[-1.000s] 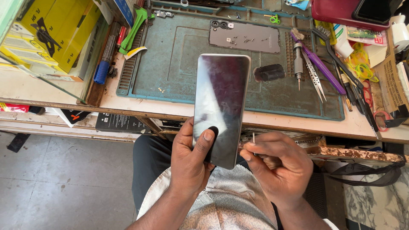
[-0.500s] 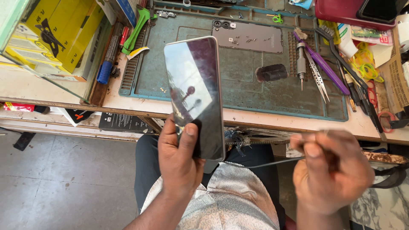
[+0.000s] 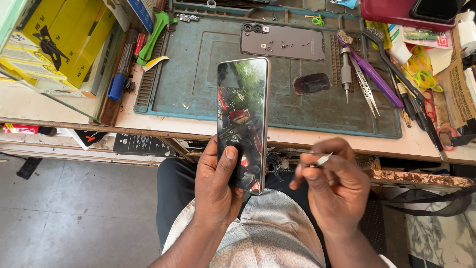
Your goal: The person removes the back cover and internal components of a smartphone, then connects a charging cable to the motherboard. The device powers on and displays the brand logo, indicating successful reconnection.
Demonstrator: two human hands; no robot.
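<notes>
Smartphone point(image 3: 243, 124), held upright in front of the seated person's lap, its glossy dark screen facing the camera and mirroring foliage and coloured shapes; its upper end overlaps the front edge of the workbench point(image 3: 163, 128) in this view. The left hand point(image 3: 218, 188) grips the phone from below and from its left side, thumb laid on the lower part of the glass, fingers wrapped behind; the phone rises above the hand. The right hand point(image 3: 334, 186), just beside the phone's lower right and apart from it, is closed in a narrow pinch on a small thin pale sliver point(image 3: 323, 159), whose tip points up and away from the phone. On the bench behind lies a teal work mat point(image 3: 198, 74) carrying a detached phone back panel point(image 3: 282, 42) with tiny screws on it, a small dark oval patch point(image 3: 311, 83), a screwdriver point(image 3: 345, 74), tweezers point(image 3: 364, 84) and a purple tool point(image 3: 372, 74). Left of the mat: a green pry tool point(image 3: 156, 34), a blue-capped marker point(image 3: 119, 74) and yellow boxes point(image 3: 59, 44). Below, grey floor tiles point(image 3: 74, 213).
</notes>
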